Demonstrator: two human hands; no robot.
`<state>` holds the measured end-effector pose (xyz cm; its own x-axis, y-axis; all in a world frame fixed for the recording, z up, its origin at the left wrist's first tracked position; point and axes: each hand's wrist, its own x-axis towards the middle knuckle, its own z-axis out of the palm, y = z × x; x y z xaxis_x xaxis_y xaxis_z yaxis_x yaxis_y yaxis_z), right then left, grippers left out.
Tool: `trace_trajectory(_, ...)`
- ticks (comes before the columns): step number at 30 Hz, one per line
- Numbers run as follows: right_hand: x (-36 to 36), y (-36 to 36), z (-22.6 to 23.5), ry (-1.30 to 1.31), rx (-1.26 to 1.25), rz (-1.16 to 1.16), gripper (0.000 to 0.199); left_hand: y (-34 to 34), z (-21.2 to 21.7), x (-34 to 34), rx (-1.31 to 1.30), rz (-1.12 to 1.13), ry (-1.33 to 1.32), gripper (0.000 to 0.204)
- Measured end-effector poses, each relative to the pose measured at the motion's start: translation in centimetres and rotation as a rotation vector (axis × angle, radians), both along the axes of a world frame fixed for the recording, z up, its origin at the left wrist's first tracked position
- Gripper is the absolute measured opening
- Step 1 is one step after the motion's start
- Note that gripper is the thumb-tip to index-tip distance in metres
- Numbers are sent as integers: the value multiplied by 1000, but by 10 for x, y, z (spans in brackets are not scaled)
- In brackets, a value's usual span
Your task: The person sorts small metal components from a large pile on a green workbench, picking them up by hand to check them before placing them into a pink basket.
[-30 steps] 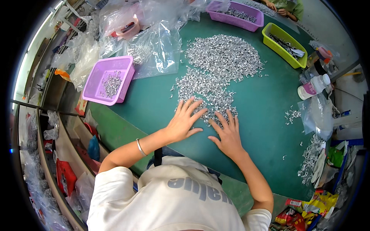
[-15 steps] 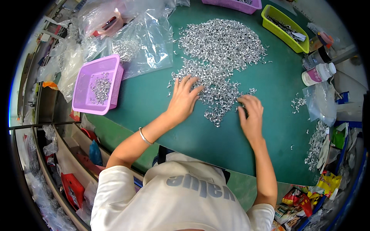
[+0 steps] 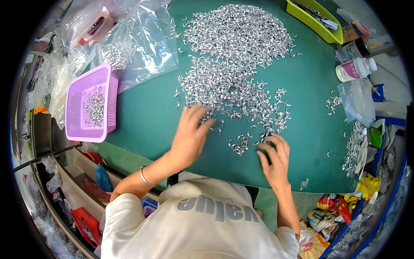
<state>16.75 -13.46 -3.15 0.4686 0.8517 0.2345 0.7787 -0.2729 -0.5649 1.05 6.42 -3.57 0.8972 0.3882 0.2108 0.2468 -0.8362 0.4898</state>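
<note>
A large pile of small curved silvery metal pieces (image 3: 241, 34) lies on the green tabletop, its nearer part thinning toward me. My left hand (image 3: 188, 136) is at the pile's near left edge, palm down, thumb apart from the slightly blurred fingers, its fingertips by a few pieces. Lower right, my right hand (image 3: 275, 162) has its fingers bent and its thumb apart, the fingertips touching or close to loose pieces at the pile's near edge. Between the hands sits a small separate cluster of pieces (image 3: 238, 146). Neither hand visibly holds a piece.
At left stands a purple basket (image 3: 113, 105) with some pieces inside, next to a clear plastic bag (image 3: 155, 52). A yellow-green basket (image 3: 319, 26), a white bottle (image 3: 354, 70) and a smaller heap of pieces (image 3: 354, 149) line the right side.
Both hands have come nearer to me, the left also moving leftward. Pieces have spread toward the near right, and a small cluster now lies apart. The view has shifted somewhat.
</note>
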Motion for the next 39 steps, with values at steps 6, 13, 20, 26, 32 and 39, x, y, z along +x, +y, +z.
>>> trace_trajectory(6,6,30,1,-99,39,-163,21,-52,-2,26,-6,-488,20,32)
trace_trajectory(13,16,32,-3,-128,-9,-226,19,-19,6,-2,9,-124,159,33)
trace_trajectory(20,19,54,-1,-297,-221,-55,18,-43,10,14,-142,-111,33,29)
trace_trajectory(26,17,37,9,601,146,-262,13,-50,18,18,-404,-70,-80,30)
trace_trajectory(32,-17,30,10,1292,400,-376,20,-66,23,39,-872,4,-293,35)
trace_trajectory(39,-21,28,9,1408,502,-364,15,-66,9,47,-868,42,-331,26)
